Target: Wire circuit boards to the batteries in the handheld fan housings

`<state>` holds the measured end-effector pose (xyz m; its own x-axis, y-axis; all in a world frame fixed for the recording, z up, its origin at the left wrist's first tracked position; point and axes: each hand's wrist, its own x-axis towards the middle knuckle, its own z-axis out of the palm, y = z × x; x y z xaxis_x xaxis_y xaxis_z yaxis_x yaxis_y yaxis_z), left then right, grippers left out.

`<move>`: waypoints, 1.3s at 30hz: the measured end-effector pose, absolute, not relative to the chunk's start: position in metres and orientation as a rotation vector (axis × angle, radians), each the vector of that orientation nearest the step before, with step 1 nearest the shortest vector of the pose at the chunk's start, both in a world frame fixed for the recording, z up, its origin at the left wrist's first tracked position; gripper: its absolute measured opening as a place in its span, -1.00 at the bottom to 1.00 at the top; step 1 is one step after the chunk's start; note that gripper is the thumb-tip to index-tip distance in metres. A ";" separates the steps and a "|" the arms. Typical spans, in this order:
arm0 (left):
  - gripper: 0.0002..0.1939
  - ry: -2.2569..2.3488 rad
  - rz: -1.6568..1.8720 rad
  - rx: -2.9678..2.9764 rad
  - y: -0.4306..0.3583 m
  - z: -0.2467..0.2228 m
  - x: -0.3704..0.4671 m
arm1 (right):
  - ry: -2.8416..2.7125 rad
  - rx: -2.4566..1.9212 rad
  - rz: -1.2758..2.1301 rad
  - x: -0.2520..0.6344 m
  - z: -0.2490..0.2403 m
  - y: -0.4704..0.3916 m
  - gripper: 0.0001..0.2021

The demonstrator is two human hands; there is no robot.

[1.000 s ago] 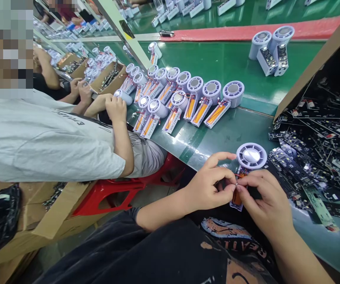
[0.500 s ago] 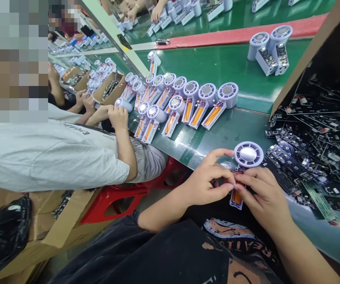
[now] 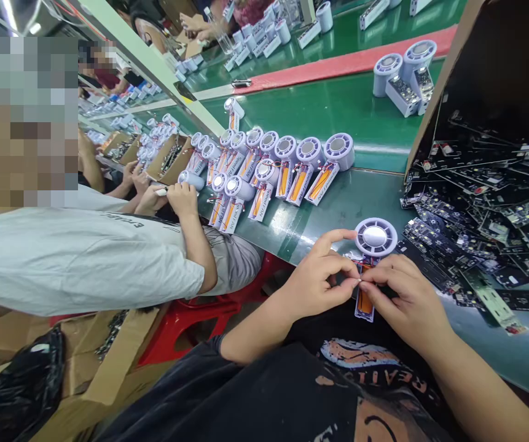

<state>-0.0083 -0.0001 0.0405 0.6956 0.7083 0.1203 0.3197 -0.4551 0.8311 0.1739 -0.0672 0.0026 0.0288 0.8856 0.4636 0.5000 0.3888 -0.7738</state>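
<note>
A lilac handheld fan [image 3: 376, 237] stands upright between my hands, its round grille with a silver centre towards me. Its handle is uncovered and shows an orange battery [image 3: 364, 301] and thin red wires. My left hand [image 3: 324, 276] pinches a tiny white wire connector with thumb and a finger, while its index finger touches the rim of the fan head. From the other side, the thumb and index finger of my right hand [image 3: 405, 294] close on the same connector. Fingers hide most of it and part of the handle.
Several fans [image 3: 308, 150] with uncovered handles lie left on the green table [image 3: 365, 190]. Loose circuit boards [image 3: 476, 245] spill from a cardboard box [image 3: 434, 104] at right. Two fans with boards [image 3: 402, 73] stand beyond. A co-worker [image 3: 107, 245] sits at left on a red stool [image 3: 195, 325].
The view has shifted slightly, so the fan and my hands appear a little farther left. Both hands keep their pinch at the handle. The co-worker now has a small white piece in hand.
</note>
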 end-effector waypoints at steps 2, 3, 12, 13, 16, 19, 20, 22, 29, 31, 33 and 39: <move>-0.95 0.769 0.628 2.132 -0.001 0.039 -0.007 | -1.601 -1.247 0.488 0.174 0.004 -0.067 -0.88; -0.95 0.760 0.654 2.165 -0.003 0.038 -0.005 | -1.593 -1.246 0.490 0.174 0.004 -0.067 -0.87; -0.78 0.822 0.841 2.065 -0.025 0.028 0.001 | -1.517 -1.302 0.273 0.172 0.006 -0.071 -0.88; -0.70 0.820 0.857 1.974 -0.026 0.025 0.001 | -1.523 -1.309 0.234 0.172 0.006 -0.072 -0.89; -0.66 0.793 0.859 1.711 -0.025 0.021 -0.001 | -1.535 -1.317 0.124 0.172 0.006 -0.075 -0.88; -0.81 0.801 0.824 1.692 -0.022 0.022 -0.003 | -1.534 -1.289 0.050 0.170 0.005 -0.074 -0.85; -0.84 0.813 0.822 1.717 -0.020 0.024 -0.003 | -1.558 -1.255 0.046 0.170 0.005 -0.074 -0.84; -0.85 0.828 0.840 1.746 -0.018 0.025 -0.003 | -1.631 -1.179 0.068 0.169 0.004 -0.072 -0.81; -0.83 0.842 0.849 1.680 -0.019 0.019 0.000 | -1.658 -1.238 0.068 0.167 0.000 -0.072 -0.85; -0.82 0.856 0.887 1.816 -0.020 0.022 0.002 | -1.635 -1.288 0.046 0.166 -0.003 -0.073 -0.86; -0.80 0.844 0.924 1.955 -0.022 0.026 0.003 | -1.616 -1.313 0.020 0.165 -0.006 -0.074 -0.86; -0.78 0.796 0.878 2.088 -0.027 0.035 0.004 | -1.602 -1.316 -0.057 0.165 -0.009 -0.075 -0.79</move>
<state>0.0039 -0.0269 0.0352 0.5764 0.7481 0.3288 0.2543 -0.5466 0.7979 0.1653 -0.0753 -0.0094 0.1149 0.7025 0.7023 0.7504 0.4018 -0.5248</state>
